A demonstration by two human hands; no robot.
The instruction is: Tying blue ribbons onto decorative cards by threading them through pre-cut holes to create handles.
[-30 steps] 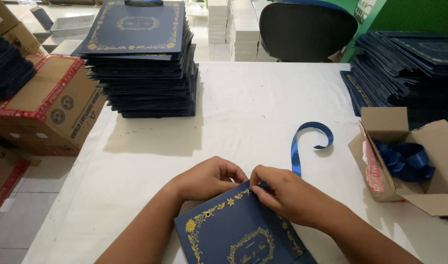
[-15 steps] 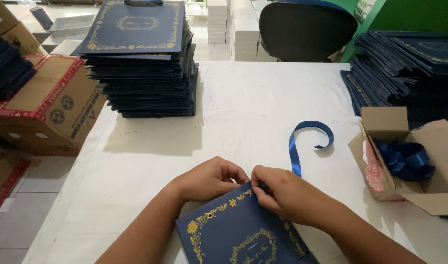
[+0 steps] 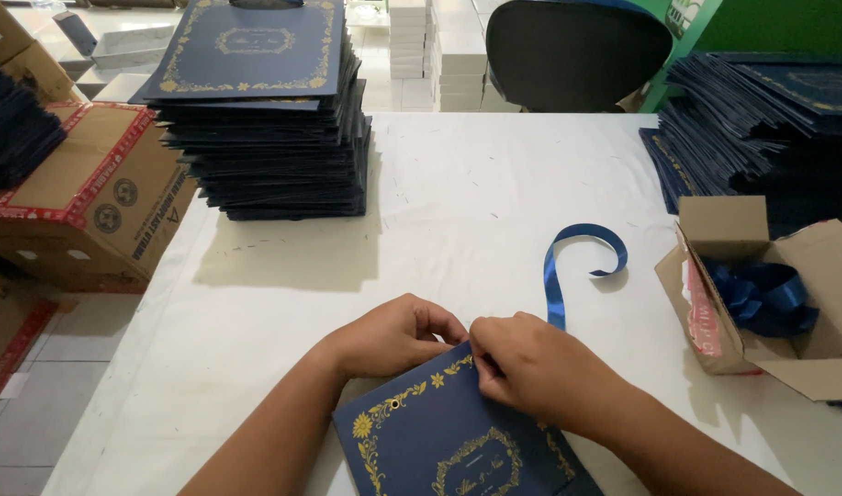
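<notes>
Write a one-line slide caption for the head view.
Both hands, left hand and right hand, pinch a blue ribbon at the top edge of a navy gold-trimmed paper bag on a white table.

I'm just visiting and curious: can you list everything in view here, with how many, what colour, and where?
table: one, white, centre
paper bag: one, navy with gold pattern, under both hands
ribbon: one, blue, curling from the bag
bag stacks: two, navy, far left and far right
small box: one, brown, right, holding blue ribbons
cardboard carton: one, brown, left
chair: one, black, behind table
left hand: on the bag's top edge
right hand: pinching at the bag's top edge
</notes>
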